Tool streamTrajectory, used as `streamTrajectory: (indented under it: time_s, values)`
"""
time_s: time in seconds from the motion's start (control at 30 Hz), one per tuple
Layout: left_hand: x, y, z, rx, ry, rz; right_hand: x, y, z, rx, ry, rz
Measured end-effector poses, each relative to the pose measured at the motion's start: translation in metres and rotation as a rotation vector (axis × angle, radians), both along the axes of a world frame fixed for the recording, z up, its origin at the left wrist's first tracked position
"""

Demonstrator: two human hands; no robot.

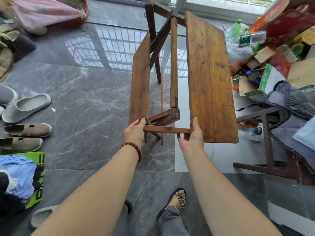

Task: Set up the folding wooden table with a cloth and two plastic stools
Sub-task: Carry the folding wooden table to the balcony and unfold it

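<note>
**Folding wooden table [173, 68] half open, held at its near end**

It stands on the grey floor [85, 103], its long axis running straight away from the person. The left hand [135, 132] is curled round the frame's near end. The right hand [192, 137] pinches the crossbar [166, 129], thumb up along the right leaf [209, 79]. Both leaves slope, the left leaf [140, 79] more steeply. Levelling the right leaf probably falls to the right hand.

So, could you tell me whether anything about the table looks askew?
Yes: the folding table is not flat. Its left board and right board tilt steeply, a wide gap between them, while the left hand and right hand hold the crossbar.
</note>
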State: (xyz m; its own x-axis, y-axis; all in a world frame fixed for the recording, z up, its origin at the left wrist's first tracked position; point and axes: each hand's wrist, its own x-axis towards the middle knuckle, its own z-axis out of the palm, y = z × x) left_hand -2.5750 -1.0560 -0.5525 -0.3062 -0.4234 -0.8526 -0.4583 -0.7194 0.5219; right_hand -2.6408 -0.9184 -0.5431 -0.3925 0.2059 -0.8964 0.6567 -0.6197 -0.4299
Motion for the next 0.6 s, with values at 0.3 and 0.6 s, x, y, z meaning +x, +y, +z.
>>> streamTrajectory:
  time_s: [0.3,0.6]
  values:
    - [0.009,-0.016,-0.003,-0.073,-0.001,-0.117,0.009,-0.014,0.012,0.008,-0.002,-0.085]
    - [0.007,-0.016,0.000,-0.070,-0.032,-0.195,0.011,-0.031,0.030,-0.053,0.011,-0.150]
